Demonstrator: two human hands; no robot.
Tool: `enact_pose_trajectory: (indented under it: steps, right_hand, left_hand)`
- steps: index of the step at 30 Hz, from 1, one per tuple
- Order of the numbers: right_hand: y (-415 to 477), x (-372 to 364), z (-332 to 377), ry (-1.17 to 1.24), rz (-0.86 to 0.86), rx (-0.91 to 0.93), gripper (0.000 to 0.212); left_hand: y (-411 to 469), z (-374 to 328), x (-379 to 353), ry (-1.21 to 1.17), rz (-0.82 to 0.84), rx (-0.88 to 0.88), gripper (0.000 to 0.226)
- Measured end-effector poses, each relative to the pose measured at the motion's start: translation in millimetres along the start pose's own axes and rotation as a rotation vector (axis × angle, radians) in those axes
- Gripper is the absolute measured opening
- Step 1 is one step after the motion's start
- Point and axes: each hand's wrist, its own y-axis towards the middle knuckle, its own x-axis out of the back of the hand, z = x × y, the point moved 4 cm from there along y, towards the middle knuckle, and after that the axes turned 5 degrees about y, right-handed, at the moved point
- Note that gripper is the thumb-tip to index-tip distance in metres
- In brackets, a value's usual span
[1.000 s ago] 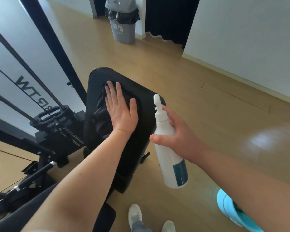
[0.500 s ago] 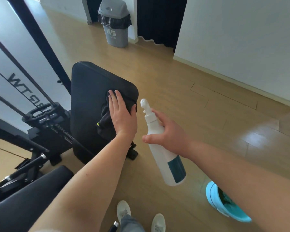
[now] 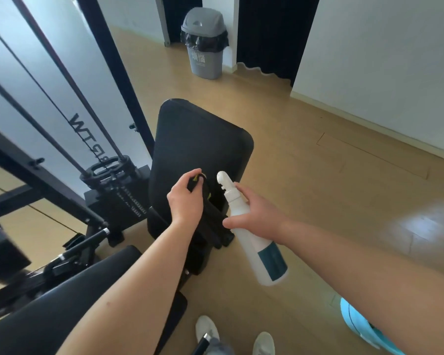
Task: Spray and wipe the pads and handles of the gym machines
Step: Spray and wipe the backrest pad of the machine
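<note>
Back pad (image 3: pixel 200 142), frame centre. L hand (image 3: pixel 186 201), flat on cloth (image 3: pixel 206 192) 0.5 s ago, is now bunching it in curled fingers at pad's lower edge. R hand (image 3: pixel 259 213) is gripping spray bottle (image 3: pixel 256 239) alongside. Wipe pass prob. ending.

Black cloth (image 3: pixel 212 213) (perhaps yellow-trimmed), white bottle (image 3: pixel 250 242)

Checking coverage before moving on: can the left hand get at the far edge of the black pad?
Probably yes. The left hand, gripping the cloth, is at the black pad's near end; nothing lies between it and the far edge.
</note>
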Motion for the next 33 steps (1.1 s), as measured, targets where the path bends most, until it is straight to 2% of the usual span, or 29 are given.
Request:
enact_pose_trajectory:
  steps: [6, 12, 17, 21, 25, 28, 31, 33]
  right_hand:
    - [28, -35, 4, -0.129, 0.028, -0.184, 0.072]
    - [58, -63, 12, -0.092, 0.03, -0.253, 0.09]
    - [87, -86, 36, -0.121, 0.008, -0.226, 0.075]
    - [112, -101, 53, -0.058, 0.031, -0.231, 0.083]
    - [135, -115, 71, -0.118, 0.019, -0.21, 0.066]
    - [153, -124, 76, -0.1, 0.037, -0.238, 0.068]
    - [167, -132, 81, -0.053, 0.035, -0.237, 0.084]
    - [174, -137, 84, -0.064, 0.024, -0.221, 0.078]
  left_hand:
    - [29, 37, 37, 0.057, 0.055, 0.112, 0.022]
    - [52, 64, 55, 0.064, 0.102, 0.175, 0.023]
    - [69, 81, 70, 0.024, 0.091, 0.208, 0.027]
    - [86, 93, 82, 0.01, 0.096, 0.223, 0.033]
    - [100, 103, 90, 0.037, 0.137, 0.253, 0.034]
    - [108, 111, 95, 0.091, 0.188, 0.245, 0.031]
    - [114, 121, 96, 0.157, 0.274, 0.258, 0.048]
    - [117, 128, 96, 0.184, 0.31, 0.278, 0.061]
